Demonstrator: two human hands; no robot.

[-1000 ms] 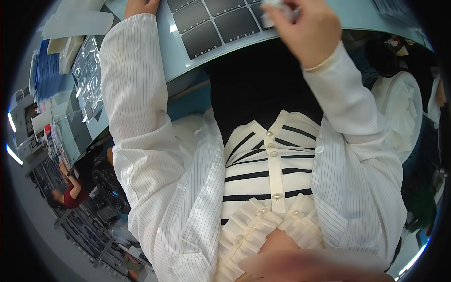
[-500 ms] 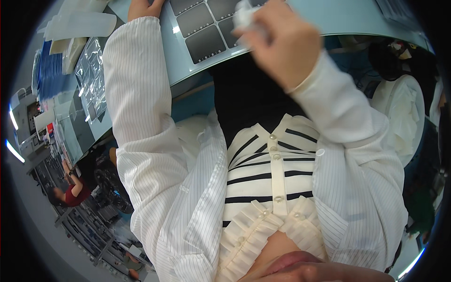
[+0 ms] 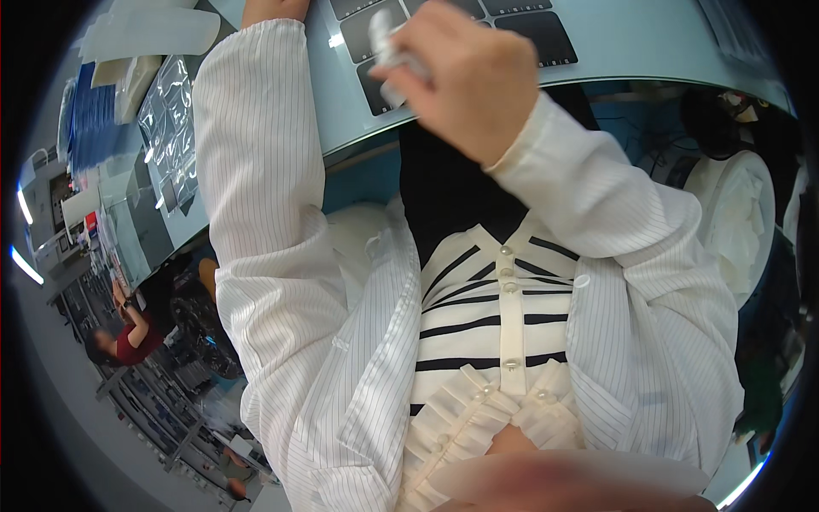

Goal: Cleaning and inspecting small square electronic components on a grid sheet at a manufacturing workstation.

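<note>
My right hand (image 3: 461, 72) is closed round a crumpled white wipe (image 3: 381, 36), slightly blurred by motion. It is over a sheet of dark rectangular panels (image 3: 536, 36) with rounded corners and pale borders, lying on the glass-topped table. The hand and wipe cover part of the lower left panels, so whether the wipe touches them I cannot tell. My left hand (image 3: 275, 10) is at the top edge, left of the panels. Only its back and wrist show; its fingers are out of the picture.
At the left of the table (image 3: 631, 64) lie clear plastic packaging (image 3: 166, 128), a stack of blue sheets (image 3: 92, 119) and translucent white pieces (image 3: 153, 34). A white-lined bin (image 3: 734, 218) stands at the right below the table edge. Another person (image 3: 128, 333) is far left.
My right hand has moved left with the wipe, from the middle panels to the left ones, uncovering panels at the right. The whole view has shifted slightly.
</note>
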